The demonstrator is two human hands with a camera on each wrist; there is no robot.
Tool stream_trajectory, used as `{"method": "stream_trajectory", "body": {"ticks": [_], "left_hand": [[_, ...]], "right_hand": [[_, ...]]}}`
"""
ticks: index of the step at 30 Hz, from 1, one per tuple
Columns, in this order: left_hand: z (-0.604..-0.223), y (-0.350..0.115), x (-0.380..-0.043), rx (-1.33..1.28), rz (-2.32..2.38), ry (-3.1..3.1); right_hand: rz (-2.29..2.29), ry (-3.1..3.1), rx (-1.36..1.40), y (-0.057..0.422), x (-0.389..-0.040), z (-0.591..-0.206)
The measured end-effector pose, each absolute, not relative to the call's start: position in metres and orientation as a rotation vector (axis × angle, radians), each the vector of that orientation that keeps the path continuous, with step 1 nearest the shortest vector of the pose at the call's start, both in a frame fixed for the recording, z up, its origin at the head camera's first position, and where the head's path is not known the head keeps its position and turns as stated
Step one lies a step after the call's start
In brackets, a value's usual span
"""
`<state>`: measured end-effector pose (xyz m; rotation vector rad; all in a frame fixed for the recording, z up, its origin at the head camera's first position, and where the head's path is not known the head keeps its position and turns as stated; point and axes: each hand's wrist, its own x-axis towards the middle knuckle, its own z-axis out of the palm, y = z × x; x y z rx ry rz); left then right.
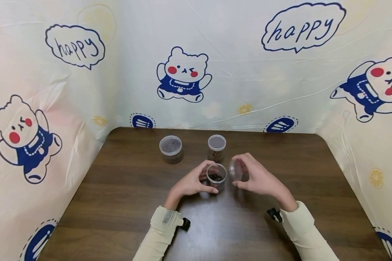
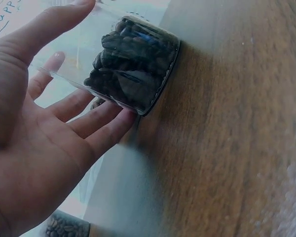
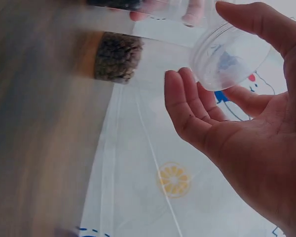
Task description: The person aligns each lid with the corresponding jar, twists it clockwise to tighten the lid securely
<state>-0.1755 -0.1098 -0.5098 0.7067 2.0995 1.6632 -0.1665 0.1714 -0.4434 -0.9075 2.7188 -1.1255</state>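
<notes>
In the head view my left hand (image 1: 191,180) holds an uncovered clear jar (image 1: 219,186), thumb at the near side and fingers behind. Dark pieces that look like beans (image 2: 133,64) fill its lower part in the left wrist view, where the jar's base is at the tabletop. My right hand (image 1: 259,177) pinches a clear round lid (image 1: 236,170) by its rim, tilted on edge just right of the jar and apart from it. In the right wrist view thumb and fingers hold the lid (image 3: 227,57) from opposite sides.
Behind the held jar stands a tall lidded jar (image 1: 217,143) of brown beans. A wider lidded jar (image 1: 171,148) with dark contents is at the back left. The wooden table (image 1: 117,203) meets a printed cloth backdrop (image 1: 235,72) at its back and sides.
</notes>
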Motion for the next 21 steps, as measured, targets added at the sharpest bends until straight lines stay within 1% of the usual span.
{"method": "stream_trajectory", "body": {"ticks": [8,21], "left_hand": [[-0.511,-0.110,-0.177,0.728,1.662,2.081],[-0.511,-0.110,-0.176,0.734,1.675,2.058]], "right_hand": [[-1.088,2.760,-0.914,0.162,-0.166,-0.435],[-1.204,2.666,-0.985,0.140,-0.168,-0.441]]}}
